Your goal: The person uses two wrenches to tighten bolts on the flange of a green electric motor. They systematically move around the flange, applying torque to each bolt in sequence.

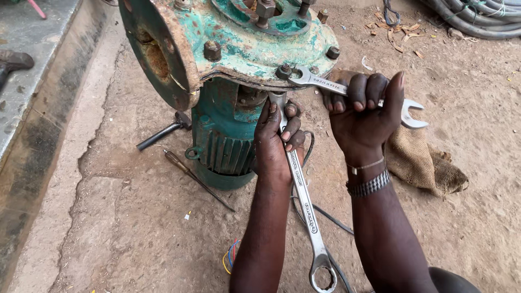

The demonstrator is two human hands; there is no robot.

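Each hand (pixel 279 142) grips a steel spanner (pixel 304 201) at the rusty green pump (pixel 239 49).

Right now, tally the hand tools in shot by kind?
Silver steel combination wrenches: 2, one in the left hand running down under the flange, one in the right hand on a flange nut
Thin dark screwdrivers on the dirt: 1
Total: 3

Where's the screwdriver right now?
The screwdriver lies on the dirt ground, left of the left hand, beside the base of the green pump.
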